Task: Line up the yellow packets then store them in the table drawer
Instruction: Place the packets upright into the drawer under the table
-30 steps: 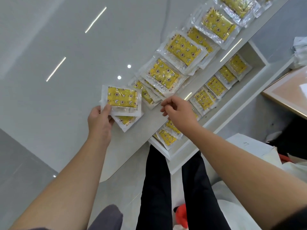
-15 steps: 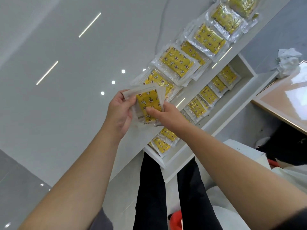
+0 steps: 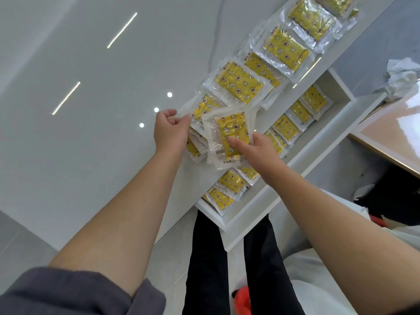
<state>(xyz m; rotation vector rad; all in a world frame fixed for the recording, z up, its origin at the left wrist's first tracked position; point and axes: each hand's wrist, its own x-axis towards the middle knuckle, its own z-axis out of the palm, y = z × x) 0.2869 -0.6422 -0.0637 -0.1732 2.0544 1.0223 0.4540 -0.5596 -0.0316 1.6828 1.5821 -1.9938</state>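
Observation:
Several yellow packets in clear wrap lie in an overlapping row along the white table's near edge, running to the upper right. My right hand grips a small stack of yellow packets at the row's near end, thumb on top. My left hand pinches the clear edge of a packet just left of that stack. The open white drawer below the edge holds several more packets, partly hidden by my right hand.
A crumpled white wrapper and a glossy tan tabletop sit at the right. My legs in black trousers stand below the drawer, with a red object and a white bag on the floor.
My left hand carried its packets right, from the bare table to the row's end. My right hand took hold of them as a stack, which now lies flatter over the row.

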